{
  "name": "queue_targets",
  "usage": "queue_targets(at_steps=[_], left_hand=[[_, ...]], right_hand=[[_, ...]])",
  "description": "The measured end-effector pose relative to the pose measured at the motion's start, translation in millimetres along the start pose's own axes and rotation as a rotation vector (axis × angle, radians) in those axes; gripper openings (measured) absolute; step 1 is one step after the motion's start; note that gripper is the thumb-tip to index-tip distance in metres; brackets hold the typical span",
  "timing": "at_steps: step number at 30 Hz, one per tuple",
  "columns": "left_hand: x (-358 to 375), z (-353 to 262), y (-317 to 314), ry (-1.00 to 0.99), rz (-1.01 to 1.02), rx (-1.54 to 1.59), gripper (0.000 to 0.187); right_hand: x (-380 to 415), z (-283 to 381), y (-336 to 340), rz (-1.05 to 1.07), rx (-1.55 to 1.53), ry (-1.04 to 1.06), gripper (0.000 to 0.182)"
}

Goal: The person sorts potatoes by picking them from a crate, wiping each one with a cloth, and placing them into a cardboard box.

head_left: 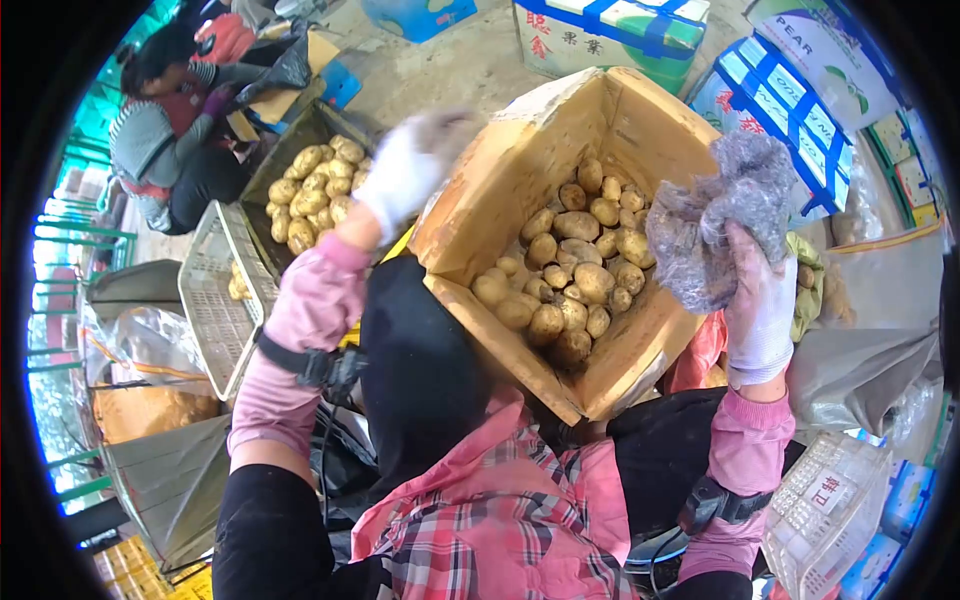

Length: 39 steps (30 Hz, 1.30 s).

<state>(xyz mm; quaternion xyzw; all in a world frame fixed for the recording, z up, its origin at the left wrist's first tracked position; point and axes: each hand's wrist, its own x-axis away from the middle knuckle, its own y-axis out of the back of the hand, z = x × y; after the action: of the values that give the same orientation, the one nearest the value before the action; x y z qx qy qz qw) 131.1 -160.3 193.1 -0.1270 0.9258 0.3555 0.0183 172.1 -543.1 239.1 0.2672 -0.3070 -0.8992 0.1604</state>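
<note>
Between my knees a tan, open-topped box (485, 215) stands tilted, its bottom covered with potatoes (590, 280) of mixed sizes. My right hand (755, 310), in a white glove, grips a crumpled grey-purple wad (715, 225) and holds it up over the box's right side. The wad looks like thin cloth or film. At the box's upper left edge is my left hand (410, 165), also white-gloved, its fingers smeared by motion. Just left of it sits a dark crate (262, 215) heaped with larger, cleaner potatoes (315, 190).
An empty-looking white plastic basket (225, 290) leans beside the dark crate. Another person (165, 130) crouches at the upper left. Fruit cartons (610, 40) line the back and right. A white basket with a label (825, 510) lies at the lower right, near grey sacks (860, 370).
</note>
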Motion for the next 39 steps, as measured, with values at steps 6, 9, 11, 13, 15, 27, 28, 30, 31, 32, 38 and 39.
queue_targets(at_steps=[6, 9, 11, 13, 15, 27, 28, 30, 31, 32, 38, 39], left_hand=[[-66.7, -26.5, -181.5, -0.01, 0.838, -0.395, 0.045], [-74.6, 55.2, -265.5, 0.091, 1.111, -0.823, 0.04], [-59.0, 79.6, -282.2, 0.155, 1.189, -0.948, 0.038], [-46.0, 115.2, -286.2, 0.264, 1.303, -0.926, 0.037], [-32.5, 148.2, -293.0, 0.338, 1.34, -0.877, 0.036], [14.8, 237.3, -306.9, 0.461, 1.314, -0.48, 0.033], [28.6, 283.1, -313.3, 0.565, 1.192, -0.226, 0.035], [26.1, 237.9, -306.0, 0.658, 1.094, -0.245, 0.035], [24.7, 222.1, -299.7, 0.697, 1.055, -0.254, 0.036], [25.7, 215.3, -292.3, 0.728, 1.026, -0.257, 0.036], [27.0, 198.9, -265.9, 0.864, 0.926, -0.219, 0.041], [26.7, 198.5, -264.4, 0.873, 0.92, -0.208, 0.042]], right_hand=[[6.7, 8.7, 30.8, -0.159, -0.433, -0.263, 0.035], [15.1, -3.0, 55.9, -0.185, -0.459, -0.346, 0.038], [23.5, -23.1, 70.4, -0.17, -0.496, -0.372, 0.038], [32.7, -46.7, 79.9, -0.266, -0.435, -0.345, 0.033], [40.6, -58.6, 82.1, -0.371, -0.419, -0.433, 0.035], [55.5, -87.3, 78.5, -0.482, -0.774, -0.66, 0.047], [56.2, -86.6, 77.1, -0.466, -0.861, -0.654, 0.042], [45.1, -78.2, 65.6, -0.364, -0.913, -0.604, 0.039], [33.3, -75.4, 55.0, -0.285, -0.91, -0.566, 0.038], [26.0, -73.3, 46.0, -0.231, -0.923, -0.537, 0.037], [33.0, -62.3, 25.3, -0.124, -0.925, -0.594, 0.044], [34.1, -62.5, 27.3, -0.113, -0.928, -0.613, 0.045]])
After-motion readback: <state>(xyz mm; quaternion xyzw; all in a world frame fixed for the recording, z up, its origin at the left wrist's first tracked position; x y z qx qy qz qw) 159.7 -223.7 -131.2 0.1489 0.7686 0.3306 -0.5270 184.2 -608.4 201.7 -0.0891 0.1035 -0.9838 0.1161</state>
